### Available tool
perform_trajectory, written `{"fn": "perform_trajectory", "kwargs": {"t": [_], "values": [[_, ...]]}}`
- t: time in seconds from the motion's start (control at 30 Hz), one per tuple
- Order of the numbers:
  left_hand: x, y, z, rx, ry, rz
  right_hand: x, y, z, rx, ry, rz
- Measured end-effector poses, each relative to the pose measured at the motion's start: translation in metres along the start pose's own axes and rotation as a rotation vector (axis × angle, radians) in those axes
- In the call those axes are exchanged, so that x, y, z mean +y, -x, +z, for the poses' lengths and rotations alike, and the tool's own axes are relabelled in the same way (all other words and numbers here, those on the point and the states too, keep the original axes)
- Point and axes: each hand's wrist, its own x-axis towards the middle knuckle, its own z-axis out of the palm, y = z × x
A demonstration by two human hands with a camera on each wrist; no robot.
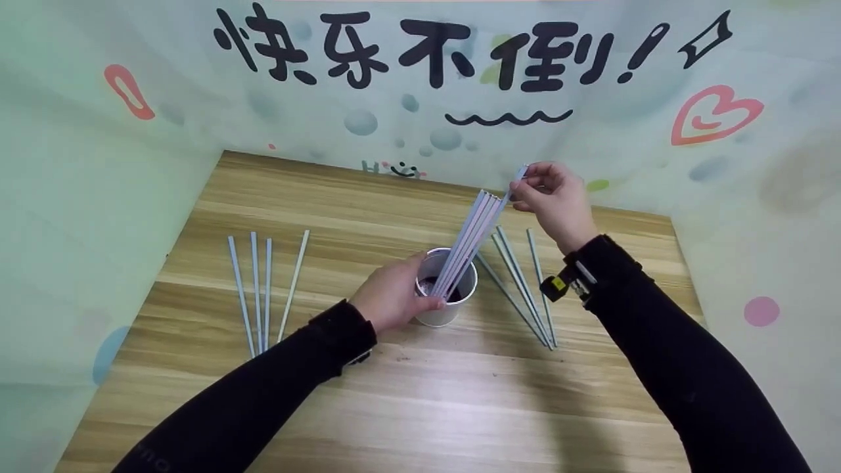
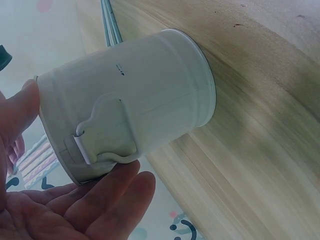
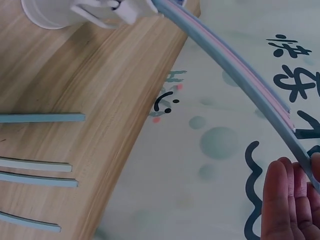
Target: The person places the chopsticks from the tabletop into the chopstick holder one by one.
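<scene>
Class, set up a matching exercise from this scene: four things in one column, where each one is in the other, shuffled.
1. white cup
2. bundle of sticks
3. four loose sticks
4. single blue stick

A. pinched by the right hand
B. flat on the table, by the left arm
C. held by the left hand
D. standing in the cup

Pairs: 1-C, 2-D, 3-B, 4-A
</scene>
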Motion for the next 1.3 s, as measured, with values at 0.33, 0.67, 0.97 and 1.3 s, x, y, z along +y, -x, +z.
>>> {"fn": "perform_trajectory", "kwargs": {"t": [0.33, 0.67, 0.97, 1.3], "values": [[-0.002, -0.001, 0.000, -0.002, 0.057, 0.025, 0.013, 0.005, 0.005, -0.071, 0.061, -0.036], [-0.001, -0.001, 0.000, 0.003, 0.046, 0.039, 0.019, 0.008, 0.010, -0.106, 0.118, -0.030], [-0.001, -0.002, 0.000, 0.003, 0.051, 0.028, 0.025, 0.010, 0.013, -0.123, 0.145, -0.036], [-0.001, -0.002, 0.000, -0.010, 0.032, 0.003, 0.032, 0.013, 0.016, -0.148, 0.144, -0.026]]}}
